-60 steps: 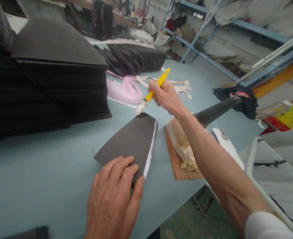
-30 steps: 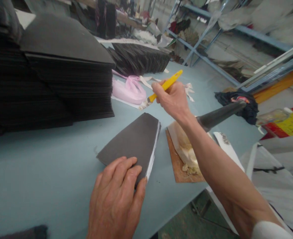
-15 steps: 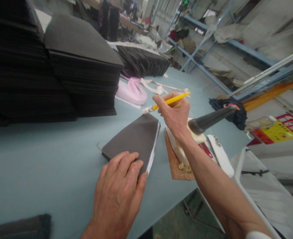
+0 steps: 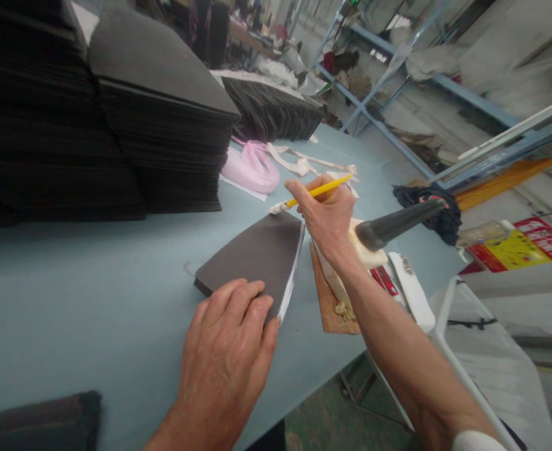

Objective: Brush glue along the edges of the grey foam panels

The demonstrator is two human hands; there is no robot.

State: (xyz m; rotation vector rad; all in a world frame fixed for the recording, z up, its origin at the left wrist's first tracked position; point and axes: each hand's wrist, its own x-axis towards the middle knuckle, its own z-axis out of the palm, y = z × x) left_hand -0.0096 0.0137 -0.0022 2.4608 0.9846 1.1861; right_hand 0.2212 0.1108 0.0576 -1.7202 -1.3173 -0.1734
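Observation:
Under the fingers of my left hand (image 4: 229, 344) lies a small stack of dark grey sheets (image 4: 257, 250) with curved sides. That hand rests flat on the lower part of the stack, thumb along its right edge, where a white coating shows. My right hand (image 4: 327, 213) grips a brush (image 4: 318, 191) with a yellow handle. Its white-smeared bristles are at the far tip of the stack; whether they touch it I cannot tell. Just right of the stack, partly behind my right forearm, a pale container (image 4: 367, 247) with a dark handle-like piece (image 4: 398, 224) stands on a brown board (image 4: 325, 300).
Tall stacks of dark sheets (image 4: 163, 144) fill the left and back of the blue-green table (image 4: 69, 300). A pink bundle (image 4: 257, 169) and white strips lie behind the brush. Right of my forearm are a white long object (image 4: 412, 294) and a black cloth bundle (image 4: 426, 207).
The brush tip has come down slightly to the far tip of the sheet stack. My left hand stays on the stack; the whole view has shifted a little.

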